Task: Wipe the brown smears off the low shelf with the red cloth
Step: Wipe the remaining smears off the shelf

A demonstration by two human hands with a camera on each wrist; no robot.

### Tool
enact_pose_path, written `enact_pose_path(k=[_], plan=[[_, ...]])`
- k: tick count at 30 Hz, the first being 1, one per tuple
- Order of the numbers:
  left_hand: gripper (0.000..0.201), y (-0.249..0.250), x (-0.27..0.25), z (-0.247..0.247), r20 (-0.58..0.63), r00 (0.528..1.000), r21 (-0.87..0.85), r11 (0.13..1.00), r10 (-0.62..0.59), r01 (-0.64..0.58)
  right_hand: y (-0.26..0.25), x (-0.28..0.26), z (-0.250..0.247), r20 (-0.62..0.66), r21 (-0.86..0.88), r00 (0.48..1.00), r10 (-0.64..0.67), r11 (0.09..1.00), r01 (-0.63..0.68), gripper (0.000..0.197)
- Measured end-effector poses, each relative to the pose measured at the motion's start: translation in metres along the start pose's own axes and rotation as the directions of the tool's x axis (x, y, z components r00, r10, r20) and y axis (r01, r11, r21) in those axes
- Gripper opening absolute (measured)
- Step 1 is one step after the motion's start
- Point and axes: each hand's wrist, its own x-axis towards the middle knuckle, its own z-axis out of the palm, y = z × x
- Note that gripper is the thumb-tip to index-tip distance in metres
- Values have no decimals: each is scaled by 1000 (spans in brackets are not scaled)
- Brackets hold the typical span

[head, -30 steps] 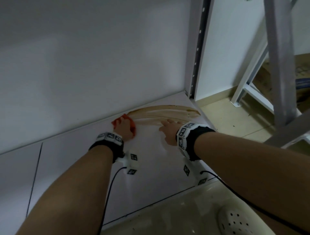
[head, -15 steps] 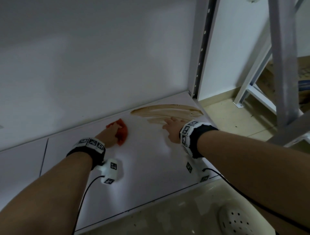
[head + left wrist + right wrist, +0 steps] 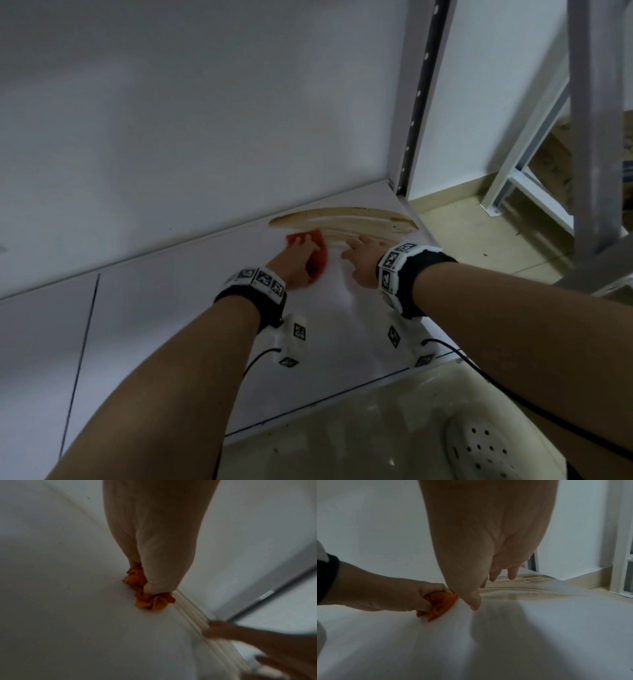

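A red cloth (image 3: 317,255) lies bunched on the white low shelf (image 3: 178,329), pressed down and gripped by my left hand (image 3: 296,260). The left wrist view shows the cloth (image 3: 149,596) crumpled under my fingers, and in the right wrist view the cloth (image 3: 441,602) is pinched in that hand. Brown smears (image 3: 346,222) stretch in long streaks along the shelf's back right part, just beyond the cloth. My right hand (image 3: 363,258) rests flat on the shelf beside the cloth, fingers spread, its fingertips (image 3: 511,574) at the edge of the brown smears (image 3: 518,588).
A white back wall (image 3: 205,120) rises behind the shelf. A perforated metal upright (image 3: 419,92) stands at the shelf's back right corner. A grey ladder-like frame (image 3: 596,120) stands on the beige floor at right. A white perforated shoe (image 3: 479,448) is below the shelf's front edge.
My left hand swept the cloth left, away from the smears, then back right to the streaks' near edge. The right hand has stayed planted.
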Motion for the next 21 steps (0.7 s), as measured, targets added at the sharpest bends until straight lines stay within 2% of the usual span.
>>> enact_pose_path(k=[3, 5, 10, 13, 15, 19, 21], plan=[[66, -19, -15, 1, 79, 993, 2, 996, 83, -84, -2, 1, 0, -17, 10, 1000, -4, 1000, 5, 57], [64, -40, -25, -3, 96, 993, -13, 998, 64, -63, -2, -2, 1, -14, 9, 1000, 1, 1000, -1, 58], [53, -52, -28, -10, -83, 992, 3, 995, -100, 101, 2, -8, 4, 4, -15, 1000, 19, 1000, -19, 56], [54, -31, -10, -8, -103, 984, 32, 988, -148, 152, 2, -10, 6, 25, -19, 999, 21, 1000, -20, 60], [60, -10, -1, -5, -58, 992, 40, 993, -111, 113, 4, -9, 6, 6, -12, 1000, 22, 1000, -22, 59], [68, 25, 0, -1, 51, 997, 89, 994, 56, -60, 2, -15, 0, -46, 40, 998, 37, 999, -35, 57], [63, 25, -9, -4, 82, 990, -7, 993, 117, -117, -3, -22, -3, -62, 99, 997, 41, 994, -35, 57]])
